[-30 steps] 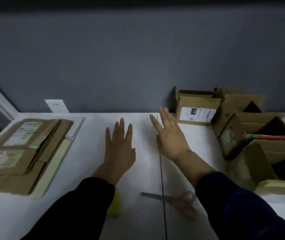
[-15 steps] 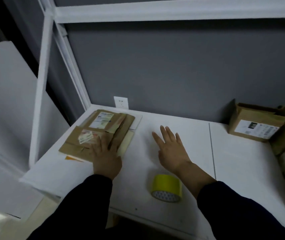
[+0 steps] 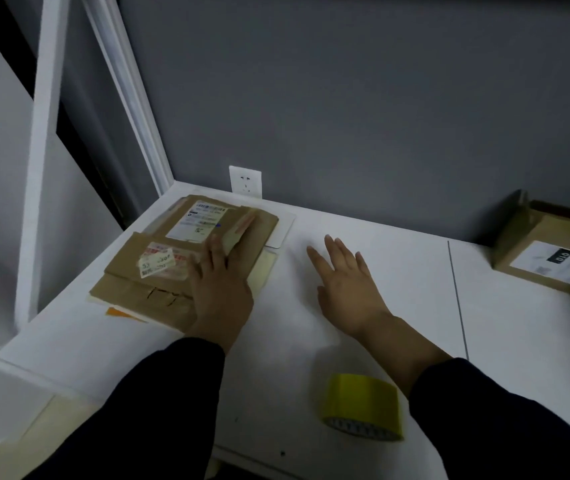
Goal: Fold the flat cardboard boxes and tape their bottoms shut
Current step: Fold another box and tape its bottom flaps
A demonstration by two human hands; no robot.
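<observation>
Both hands lie palm down with fingers straight, gripping nothing. Left hand (image 3: 219,285) presses flat on the right part of the stack of flat cardboard boxes (image 3: 158,268), which sits at the table's far left corner, its near edge close to the table (image 3: 397,251) rim. Right hand (image 3: 345,285) spreads over bare tabletop just beside the stack. Yellow tape roll (image 3: 363,407) stands near the front edge, between the forearms. Open surface runs rightward to a folded box (image 3: 550,261) by the wall.
</observation>
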